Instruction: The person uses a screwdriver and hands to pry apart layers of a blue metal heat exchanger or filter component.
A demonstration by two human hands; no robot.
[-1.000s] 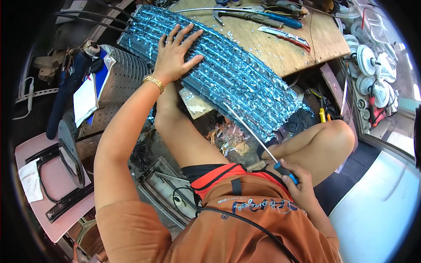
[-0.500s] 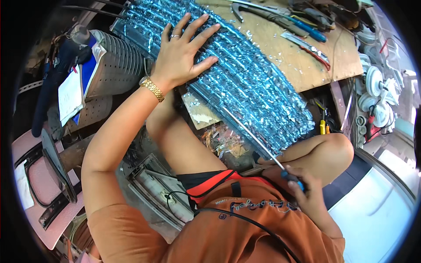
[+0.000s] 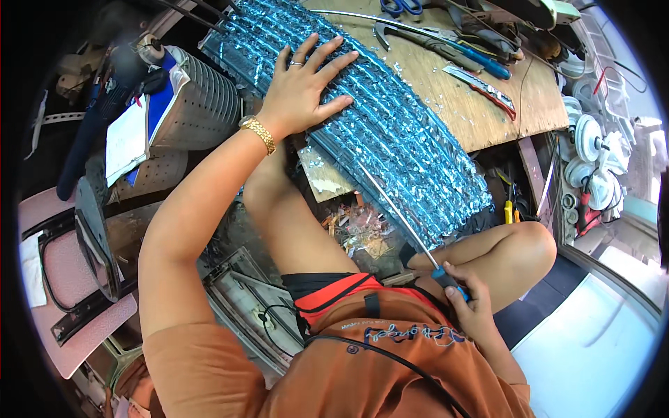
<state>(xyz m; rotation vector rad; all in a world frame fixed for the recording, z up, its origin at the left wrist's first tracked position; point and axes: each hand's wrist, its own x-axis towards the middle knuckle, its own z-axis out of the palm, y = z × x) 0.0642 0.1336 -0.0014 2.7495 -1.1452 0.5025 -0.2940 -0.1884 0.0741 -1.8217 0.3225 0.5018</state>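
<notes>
A long panel of blue metal fins (image 3: 411,153), like an air-conditioner coil, lies slantwise across a wooden board. Its fins are ragged and torn into shiny flakes. Flat on its upper part rests my left hand (image 3: 300,90), fingers spread and holding nothing. In my right hand (image 3: 468,287) is a long screwdriver (image 3: 396,213), gripped by its blue-and-black handle. The metal shaft points up and left, and its tip lies at the panel's near edge; whether it digs in between the fins cannot be made out.
On the wooden board (image 3: 529,90) lie a red-handled cutter knife (image 3: 484,90), pliers and other tools, with loose flakes. Yellow-handled pliers (image 3: 512,209) sit at the right. White round plastic parts (image 3: 591,139) pile up far right. A perforated grey bin (image 3: 205,101) stands left, beside papers.
The screwdriver and my right hand have shifted slightly left. My left hand stays flat on the panel. The whole view has moved a little.
</notes>
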